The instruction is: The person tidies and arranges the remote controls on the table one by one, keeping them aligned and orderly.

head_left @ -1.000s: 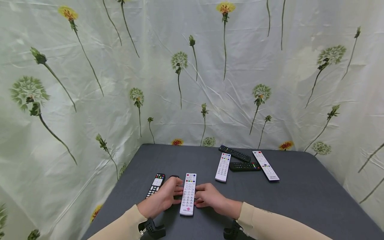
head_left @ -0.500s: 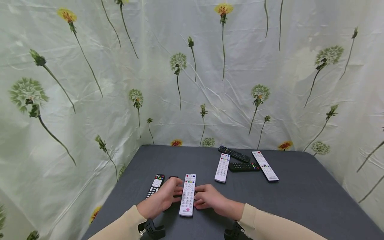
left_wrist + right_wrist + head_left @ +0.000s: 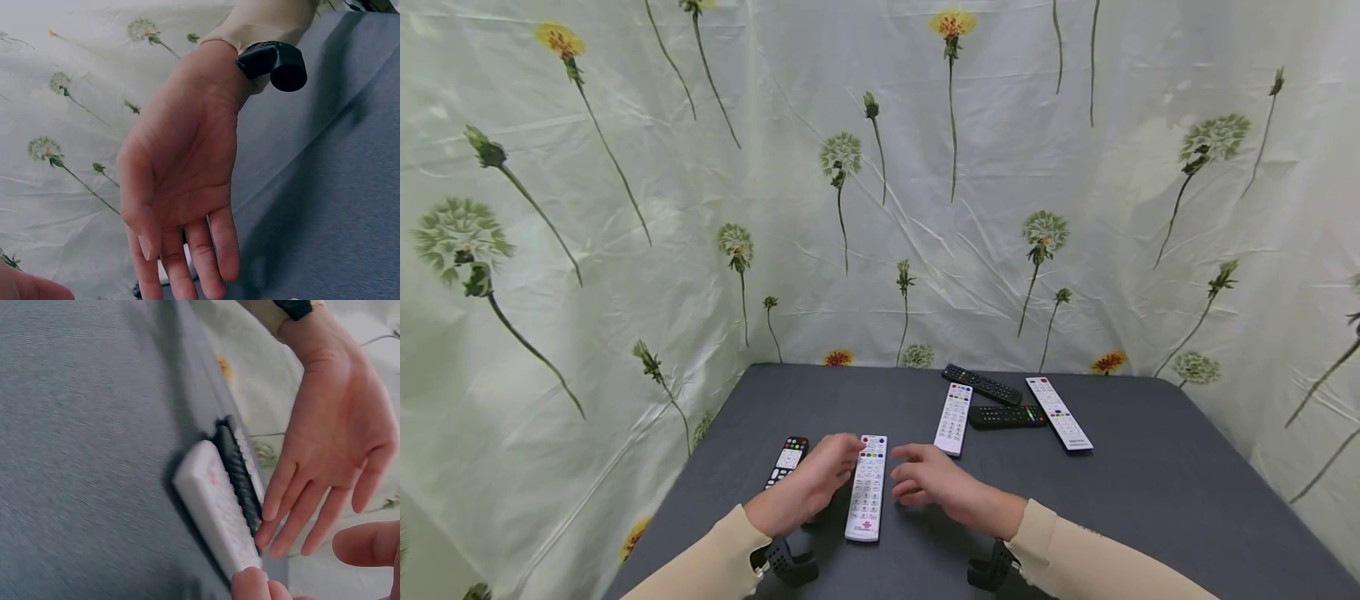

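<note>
A white remote control (image 3: 867, 490) lies lengthwise on the dark table, between my two hands. Left of it, my left hand (image 3: 817, 478) hovers with extended fingers, its thumb side at the remote's upper left edge. The left wrist view shows that palm (image 3: 190, 159) holding nothing. My right hand (image 3: 942, 483) is just right of the white remote, fingers loosely bent and apart from it. Beyond the left hand lies a black remote with white buttons (image 3: 787, 460). Another black remote (image 3: 236, 467), mostly hidden by the left hand in the head view, lies between these two in the right wrist view.
Toward the back right lie a white remote (image 3: 953, 418), a black remote (image 3: 981, 385), a second black one (image 3: 1007, 417) and a longer white one (image 3: 1060, 414). A flower-printed curtain (image 3: 790, 183) hangs behind and beside the table (image 3: 1135, 500).
Both hands have come up off the sides of the near white remote. My right hand has shifted right, opening a gap; my left has risen slightly. The remotes stay where they lay.
</note>
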Action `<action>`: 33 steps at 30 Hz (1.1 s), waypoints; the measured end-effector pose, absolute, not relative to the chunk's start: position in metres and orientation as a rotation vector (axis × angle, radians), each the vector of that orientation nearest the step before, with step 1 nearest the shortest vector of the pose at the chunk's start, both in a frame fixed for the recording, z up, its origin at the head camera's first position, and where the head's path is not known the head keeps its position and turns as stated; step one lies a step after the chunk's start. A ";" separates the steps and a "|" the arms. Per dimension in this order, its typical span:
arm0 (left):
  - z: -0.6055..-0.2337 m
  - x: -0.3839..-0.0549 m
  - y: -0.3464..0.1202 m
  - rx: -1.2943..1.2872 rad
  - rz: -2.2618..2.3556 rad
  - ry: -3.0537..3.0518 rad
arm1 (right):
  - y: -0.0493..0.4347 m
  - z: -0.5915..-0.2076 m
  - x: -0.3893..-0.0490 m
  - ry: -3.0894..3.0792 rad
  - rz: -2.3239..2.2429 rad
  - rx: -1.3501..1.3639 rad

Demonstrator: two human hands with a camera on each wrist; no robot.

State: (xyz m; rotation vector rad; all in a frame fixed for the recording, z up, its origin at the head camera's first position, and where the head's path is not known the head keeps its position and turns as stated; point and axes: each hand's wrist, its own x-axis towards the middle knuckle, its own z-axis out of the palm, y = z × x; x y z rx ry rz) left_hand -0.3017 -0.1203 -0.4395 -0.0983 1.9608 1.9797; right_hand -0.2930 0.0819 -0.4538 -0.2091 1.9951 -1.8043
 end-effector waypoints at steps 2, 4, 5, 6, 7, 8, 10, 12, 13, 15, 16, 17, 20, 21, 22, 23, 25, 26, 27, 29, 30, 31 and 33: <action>-0.437 -0.305 -0.118 -0.077 2.009 1.939 | 0.086 -0.448 -0.295 2.004 -1.811 -0.219; -0.435 -0.308 -0.115 -0.055 2.020 1.912 | 0.090 -0.444 -0.297 2.014 -1.819 -0.218; -0.434 -0.309 -0.114 -0.041 2.022 1.903 | 0.092 -0.443 -0.298 2.021 -1.821 -0.214; -0.433 -0.310 -0.113 -0.025 2.024 1.893 | 0.094 -0.441 -0.299 2.026 -1.824 -0.211; -0.433 -0.311 -0.112 -0.016 2.025 1.882 | 0.096 -0.440 -0.300 2.028 -1.829 -0.206; -0.433 -0.312 -0.110 -0.006 2.019 1.879 | 0.097 -0.439 -0.301 2.033 -1.834 -0.205; -0.432 -0.315 -0.108 0.014 2.011 1.879 | 0.101 -0.436 -0.303 2.042 -1.842 -0.205; -0.432 -0.318 -0.105 0.020 2.007 1.870 | 0.105 -0.434 -0.305 2.045 -1.852 -0.212; -0.431 -0.319 -0.104 0.023 2.007 1.863 | 0.107 -0.433 -0.306 2.047 -1.857 -0.217; -0.430 -0.321 -0.100 0.041 2.009 1.853 | 0.111 -0.431 -0.309 2.052 -1.868 -0.219; -0.430 -0.323 -0.098 0.050 2.017 1.841 | 0.113 -0.430 -0.310 2.050 -1.877 -0.215; -0.430 -0.324 -0.096 0.060 2.022 1.835 | 0.114 -0.429 -0.312 2.050 -1.887 -0.207; -0.431 -0.329 -0.086 0.095 2.049 1.822 | 0.119 -0.426 -0.317 2.048 -1.928 -0.173; -0.431 -0.331 -0.082 0.098 2.062 1.816 | 0.120 -0.425 -0.318 2.047 -1.943 -0.158; -0.431 -0.334 -0.078 0.090 2.072 1.806 | 0.122 -0.424 -0.320 2.047 -1.956 -0.144; -0.431 -0.336 -0.074 0.088 2.085 1.795 | 0.124 -0.424 -0.322 2.044 -1.970 -0.134; -0.432 -0.341 -0.067 0.088 2.104 1.779 | 0.128 -0.422 -0.324 2.031 -1.999 -0.117; -0.432 -0.343 -0.063 0.083 2.115 1.768 | 0.130 -0.422 -0.326 2.021 -2.013 -0.116; -0.432 -0.345 -0.060 0.080 2.124 1.757 | 0.133 -0.421 -0.327 2.008 -2.027 -0.113; -0.434 -0.349 -0.053 0.084 2.141 1.746 | 0.139 -0.419 -0.329 1.984 -2.062 -0.110; -0.434 -0.350 -0.050 0.080 2.144 1.746 | 0.141 -0.418 -0.330 1.976 -2.077 -0.106; -0.435 -0.352 -0.047 0.073 2.150 1.743 | 0.144 -0.418 -0.331 1.973 -2.089 -0.104; -0.438 -0.358 -0.039 0.039 2.165 1.726 | 0.150 -0.418 -0.334 1.963 -2.124 -0.084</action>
